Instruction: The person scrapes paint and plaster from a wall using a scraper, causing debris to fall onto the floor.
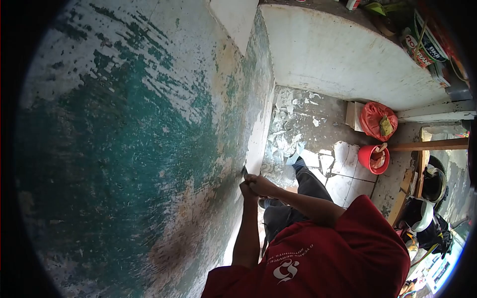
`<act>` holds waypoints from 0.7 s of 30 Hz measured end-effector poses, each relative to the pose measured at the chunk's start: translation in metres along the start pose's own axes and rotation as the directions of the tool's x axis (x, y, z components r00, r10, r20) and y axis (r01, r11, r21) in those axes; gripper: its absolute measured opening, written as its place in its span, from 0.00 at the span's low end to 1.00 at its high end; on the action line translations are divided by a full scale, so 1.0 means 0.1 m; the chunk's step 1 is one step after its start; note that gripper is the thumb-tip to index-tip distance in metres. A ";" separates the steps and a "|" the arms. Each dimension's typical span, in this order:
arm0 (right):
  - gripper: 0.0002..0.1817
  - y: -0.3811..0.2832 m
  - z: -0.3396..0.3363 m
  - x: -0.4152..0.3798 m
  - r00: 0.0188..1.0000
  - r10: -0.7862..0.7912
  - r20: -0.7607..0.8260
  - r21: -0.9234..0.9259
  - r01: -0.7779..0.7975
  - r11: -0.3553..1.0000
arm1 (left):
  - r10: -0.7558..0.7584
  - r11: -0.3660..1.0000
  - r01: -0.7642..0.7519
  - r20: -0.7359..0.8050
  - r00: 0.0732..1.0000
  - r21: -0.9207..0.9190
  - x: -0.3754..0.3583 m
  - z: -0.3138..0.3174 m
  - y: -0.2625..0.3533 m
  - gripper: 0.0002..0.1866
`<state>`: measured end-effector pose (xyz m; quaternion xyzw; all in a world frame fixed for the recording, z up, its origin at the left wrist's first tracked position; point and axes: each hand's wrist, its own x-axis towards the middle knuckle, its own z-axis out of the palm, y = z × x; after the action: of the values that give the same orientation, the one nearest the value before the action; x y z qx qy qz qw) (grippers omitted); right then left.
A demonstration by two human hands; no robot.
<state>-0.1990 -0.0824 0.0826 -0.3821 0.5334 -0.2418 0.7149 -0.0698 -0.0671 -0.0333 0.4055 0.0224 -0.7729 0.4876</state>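
Green and white, the patchy wall (124, 129) extends along my left side. My left hand (248, 190) and right hand (261, 186) meet close to it, the right partly overlapping the left; the fingers of both are wrapped about the scraper (244, 171), whose handle they largely conceal. The scraper's dark tip projects past them at the wall's surface; whether it touches, I cannot tell. Pale flakes (284, 144) litter the floor (330, 107) beyond, around my foot (298, 164). To the right, a red bucket (365, 158) stands just beside a red bag (370, 117). My shirt (328, 248) occupies the foreground.
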 end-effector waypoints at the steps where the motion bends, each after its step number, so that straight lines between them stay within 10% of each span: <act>1: 0.15 0.09 0.03 -0.02 0.998 -0.046 -0.037 -0.003 0.046 0.999 | -0.039 0.998 0.041 0.045 0.998 -0.048 -0.06 0.15 0.03 0.09; 2: 0.15 0.20 0.06 -0.07 0.974 -0.196 -0.114 -0.071 0.189 0.979 | -0.059 0.982 0.070 0.068 0.996 -0.176 -0.18 0.27 0.03 0.06; 9: 0.15 0.03 -0.20 -0.05 0.994 0.100 0.053 -0.022 -0.099 0.995 | -0.076 0.923 0.057 -0.034 0.997 -0.380 0.06 0.14 -0.10 0.06; 11: 0.15 0.06 -0.16 -0.15 1.000 0.007 -0.022 -0.103 -0.009 0.995 | -0.080 0.942 0.079 0.012 0.997 -0.326 -0.09 0.18 -0.12 0.06; 13: 0.15 0.29 0.04 -0.04 0.886 -0.442 -0.138 -0.215 0.409 0.887 | -0.082 0.933 0.089 0.035 0.996 -0.348 -0.09 0.14 -0.08 0.06; 15: 0.16 -0.19 -0.12 -0.22 0.997 0.062 0.039 -0.103 -0.057 0.993 | -0.077 0.893 0.083 0.030 0.997 -0.443 0.06 -0.13 -0.02 0.07; 17: 0.16 -0.18 -0.16 -0.05 0.997 0.061 0.057 -0.066 -0.057 0.996 | -0.012 0.928 0.049 0.103 0.995 -0.368 0.26 -0.28 -0.06 0.07; 21: 0.17 0.45 0.04 0.07 0.947 -0.286 -0.147 -0.168 0.262 0.950 | -0.050 0.906 0.122 0.183 0.982 -0.405 0.03 0.01 -0.14 0.06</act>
<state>-0.1963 -0.0596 0.0429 -0.4820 0.5501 -0.3308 0.5963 -0.0822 -0.0623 -0.0397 0.2247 0.1627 -0.8027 0.5279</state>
